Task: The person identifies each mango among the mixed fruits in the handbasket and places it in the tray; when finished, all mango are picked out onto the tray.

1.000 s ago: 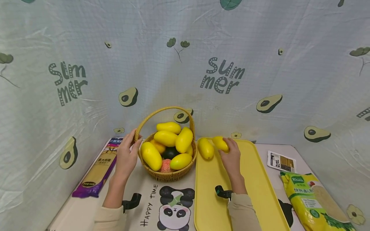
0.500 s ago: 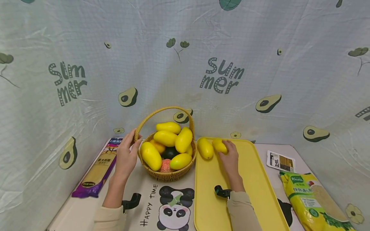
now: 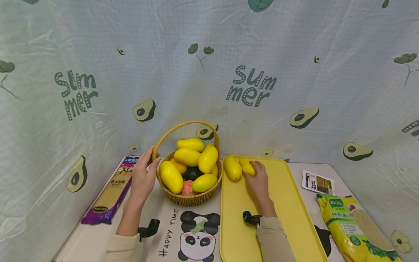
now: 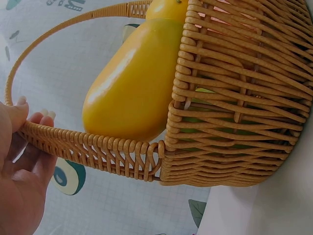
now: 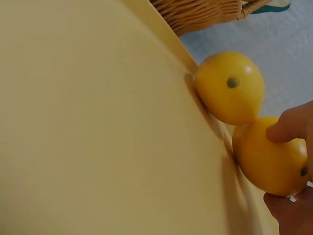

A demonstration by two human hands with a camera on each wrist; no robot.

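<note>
My left hand (image 3: 144,178) grips the handle (image 4: 88,147) of a wicker basket (image 3: 193,200) low on its left side, thumb on one face and fingers behind. Yellow mangoes (image 3: 187,157) fill the basket, along with a dark green fruit (image 3: 192,173) and a pinkish-red round fruit (image 3: 188,188). On the yellow tray (image 3: 275,225), my right hand (image 3: 259,182) holds a mango (image 5: 269,159) between thumb and fingers at the far left corner. That mango touches or nearly touches another mango (image 5: 230,88) lying to its left.
A purple pasta packet (image 3: 109,193) lies left of the basket. Right of the tray are a small flat pack (image 3: 318,182) and a yellow-green Knorr bag (image 3: 356,225). A printed curtain (image 3: 176,91) hangs behind and at both sides.
My right hand has shifted slightly left and down with its mango, bringing it up against the other mango on the tray. The left hand stays on the basket handle.
</note>
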